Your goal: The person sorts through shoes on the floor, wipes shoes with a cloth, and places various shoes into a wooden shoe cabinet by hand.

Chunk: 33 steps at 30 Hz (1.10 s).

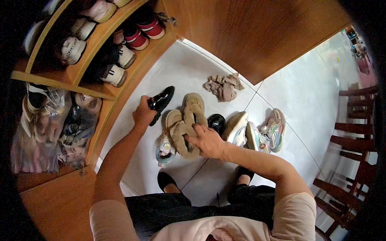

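My left hand (144, 113) is closed around the heel part of a shiny black shoe (161, 100), held out with its toe pointing away from me. My right hand (210, 142) reaches to a pair of tan fur-lined shoes (194, 105), its fingers gripping the furry collar. Just beyond that hand lies another shiny black shoe (217, 122), partly hidden. A pale blue shoe with a decoration (165, 148) sits left of the tan pair, partly covered by it.
White sneakers (238, 126) and a multicoloured sneaker (276, 130) stand on the right. A crumpled beige cloth (224, 87) lies farther off. The wooden shoe cabinet (120, 94) holds several shoes and plastic-bagged pairs; its open door (257, 36) overhangs the floor. Wooden chairs (354, 142) stand far right.
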Motion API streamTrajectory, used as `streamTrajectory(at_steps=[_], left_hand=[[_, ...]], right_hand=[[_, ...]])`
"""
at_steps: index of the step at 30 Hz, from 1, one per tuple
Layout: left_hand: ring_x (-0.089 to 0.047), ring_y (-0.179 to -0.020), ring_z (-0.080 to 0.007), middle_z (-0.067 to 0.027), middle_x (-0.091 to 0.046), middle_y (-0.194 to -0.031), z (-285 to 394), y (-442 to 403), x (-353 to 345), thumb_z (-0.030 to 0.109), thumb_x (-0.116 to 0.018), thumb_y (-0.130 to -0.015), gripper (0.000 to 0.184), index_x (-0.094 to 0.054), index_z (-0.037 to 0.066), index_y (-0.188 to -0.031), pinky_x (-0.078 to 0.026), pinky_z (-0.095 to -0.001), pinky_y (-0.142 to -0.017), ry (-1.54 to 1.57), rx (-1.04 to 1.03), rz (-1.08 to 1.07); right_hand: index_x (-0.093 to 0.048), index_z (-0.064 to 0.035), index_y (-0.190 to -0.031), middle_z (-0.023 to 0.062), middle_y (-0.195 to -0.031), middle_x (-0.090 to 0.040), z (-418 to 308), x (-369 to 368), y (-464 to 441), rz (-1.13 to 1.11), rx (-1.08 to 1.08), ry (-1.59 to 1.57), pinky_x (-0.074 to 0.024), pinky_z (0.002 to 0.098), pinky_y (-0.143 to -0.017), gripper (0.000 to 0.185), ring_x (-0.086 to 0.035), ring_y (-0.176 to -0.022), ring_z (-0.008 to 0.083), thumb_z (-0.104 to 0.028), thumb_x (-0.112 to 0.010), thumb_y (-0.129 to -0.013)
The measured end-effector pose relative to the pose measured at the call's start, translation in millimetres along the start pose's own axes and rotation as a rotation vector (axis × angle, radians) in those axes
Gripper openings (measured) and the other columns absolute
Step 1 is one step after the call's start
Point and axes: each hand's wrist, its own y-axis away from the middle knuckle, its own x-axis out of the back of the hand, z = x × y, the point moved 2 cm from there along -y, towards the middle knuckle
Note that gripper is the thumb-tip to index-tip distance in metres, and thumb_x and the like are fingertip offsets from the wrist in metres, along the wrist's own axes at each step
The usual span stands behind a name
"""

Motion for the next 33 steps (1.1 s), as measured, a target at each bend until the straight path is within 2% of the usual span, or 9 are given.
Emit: streamTrajectory(at_steps=[3, 7, 9, 13, 21, 25, 29, 30, 33], left_hand=[[-0.058, -0.094, -0.0326, -0.0144, -0.061, -0.101, -6.0, 34.0, 8.7, 0.010, -0.061, -0.067, 0.053, -0.036, 0.015, -0.114, -0.038, -0.0516, -0.079, -0.296, 0.086, 0.121], [-0.056, -0.093, -0.0333, -0.0130, -0.060, -0.097, 3.8, 59.3, 10.3, 0.010, -0.059, -0.072, 0.047, -0.038, 0.010, -0.114, -0.041, -0.0429, -0.081, -0.217, 0.156, -0.059], [-0.054, -0.092, -0.0349, -0.0173, -0.056, -0.097, 20.2, 75.6, 5.1, 0.017, -0.067, -0.069, 0.047, -0.044, 0.007, -0.109, -0.042, -0.0424, -0.079, -0.189, -0.449, 0.339], [-0.051, -0.088, -0.0320, -0.0123, -0.055, -0.089, 116.4, 136.8, 22.0, 0.021, -0.068, -0.067, 0.045, -0.050, 0.005, -0.105, -0.042, -0.0407, -0.078, -0.004, -0.811, 0.083], [-0.050, -0.088, -0.0310, -0.0144, -0.056, -0.092, 126.2, 101.4, -19.9, 0.019, -0.067, -0.065, 0.063, -0.039, 0.004, -0.120, -0.046, -0.0395, -0.068, -0.303, -0.720, 0.117], [-0.048, -0.093, -0.0309, -0.0139, -0.055, -0.099, 108.2, 90.0, -47.1, 0.021, -0.064, -0.069, 0.054, -0.045, 0.009, -0.118, -0.049, -0.0410, -0.064, -0.195, -0.394, -0.006], [-0.049, -0.090, -0.0328, -0.0106, -0.046, -0.099, 108.0, 95.6, -70.8, 0.021, -0.066, -0.069, 0.031, -0.056, 0.009, -0.095, -0.049, -0.0412, -0.064, -0.324, -0.535, 0.082], [-0.049, -0.089, -0.0331, -0.0109, -0.044, -0.098, 110.0, 97.2, -72.5, 0.019, -0.066, -0.069, 0.029, -0.055, 0.008, -0.094, -0.049, -0.0420, -0.064, -0.290, -0.518, 0.094], [-0.052, -0.084, -0.0356, -0.0155, -0.043, -0.113, 112.9, 91.4, -87.3, 0.006, -0.062, -0.072, 0.023, -0.054, 0.003, -0.093, -0.048, -0.0447, -0.067, -0.112, -0.377, -0.079]], right_hand=[[-0.045, -0.0185, -0.119, 0.0202, -0.111, -0.042, 1.4, 8.1, -8.1, -0.046, 0.005, 0.031, -0.0477, 0.0398, -0.078, 0.058, -0.050, -0.098, 0.0337, -0.016, -0.064, -0.065], [-0.052, -0.0164, -0.110, 0.0178, -0.102, -0.046, 12.8, 4.9, -11.4, 0.004, 0.077, 0.104, -0.0482, 0.0376, -0.077, 0.041, -0.051, -0.098, 0.0322, -0.014, -0.059, -0.070], [-0.058, -0.0135, -0.097, 0.0142, -0.093, -0.049, 17.1, 12.8, -17.5, 0.225, 0.180, 0.113, -0.0484, 0.0358, -0.073, 0.026, -0.051, -0.094, 0.0297, -0.014, -0.054, -0.071], [-0.060, -0.0086, -0.089, 0.0118, -0.087, -0.052, 23.2, 28.4, -27.7, 0.314, 0.188, 0.146, -0.0483, 0.0360, -0.069, 0.020, -0.052, -0.089, 0.0282, -0.015, -0.054, -0.071], [-0.053, -0.0099, -0.108, 0.0087, -0.090, -0.055, 73.6, 44.8, -25.3, 0.320, 0.146, 0.282, -0.0426, 0.0358, -0.077, 0.037, -0.053, -0.087, 0.0260, -0.013, -0.052, -0.071], [-0.047, -0.0090, -0.119, 0.0113, -0.105, -0.055, 90.7, 42.5, -8.6, 0.143, -0.143, -0.003, -0.0385, 0.0398, -0.083, 0.047, -0.051, -0.101, 0.0299, -0.009, -0.051, -0.072], [-0.049, -0.0082, -0.114, 0.0185, -0.137, -0.028, 74.6, 41.9, -5.4, 0.336, -0.188, 0.414, -0.0271, 0.0533, -0.097, 0.035, -0.025, -0.127, 0.0334, -0.013, -0.047, -0.079], [-0.051, -0.0095, -0.108, 0.0219, -0.140, -0.020, 77.2, 38.3, -4.4, 0.345, -0.261, 0.392, -0.0338, 0.0499, -0.093, 0.032, -0.029, -0.125, 0.0368, -0.014, -0.050, -0.077], [-0.053, -0.0114, -0.101, 0.0236, -0.117, -0.046, 94.5, 11.2, -0.6, 0.204, -0.506, 0.093, -0.0457, 0.0452, -0.074, 0.028, -0.051, -0.100, 0.0379, -0.014, -0.056, -0.073]])
